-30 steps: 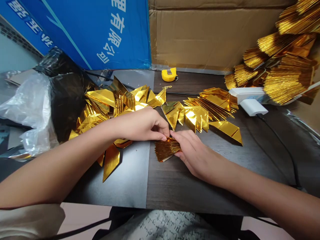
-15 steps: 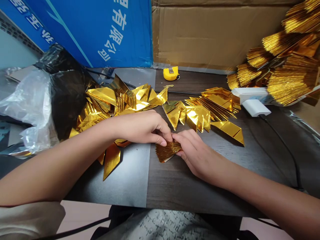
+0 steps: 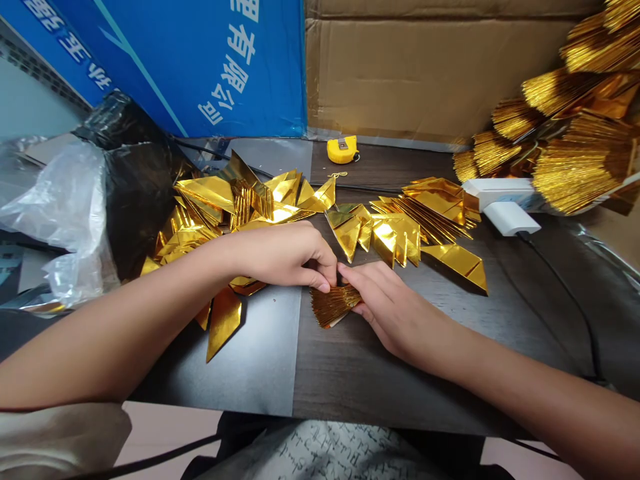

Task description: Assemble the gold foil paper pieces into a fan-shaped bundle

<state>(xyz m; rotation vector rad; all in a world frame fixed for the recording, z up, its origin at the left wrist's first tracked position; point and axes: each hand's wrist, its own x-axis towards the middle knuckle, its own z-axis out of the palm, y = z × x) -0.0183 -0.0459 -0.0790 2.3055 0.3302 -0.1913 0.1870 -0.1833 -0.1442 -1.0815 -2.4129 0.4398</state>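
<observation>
Between my hands, over the dark table, is a fanned stack of folded gold foil paper (image 3: 333,305). My right hand (image 3: 383,297) is closed around the stack's right end, thumb below and fingers above. My left hand (image 3: 300,257) pinches at the stack's upper left edge with thumb and fingertips; part of the stack is hidden beneath the fingers. Loose folded gold papers (image 3: 350,230) lie just beyond my hands. A larger heap of folded gold papers (image 3: 205,193) spreads behind my left forearm, and one gold piece (image 3: 223,323) lies nearer me.
A yellow tape measure (image 3: 343,150) stands near the cardboard box (image 3: 430,73) and the blue box (image 3: 200,67). At the right are a white charger (image 3: 513,218) with a black cable and piled gold fans (image 3: 575,160). Plastic bags (image 3: 75,207) lie at the left.
Both hands stay on the gold stack. The left fingertips have shifted slightly left, and the view has moved a little.
</observation>
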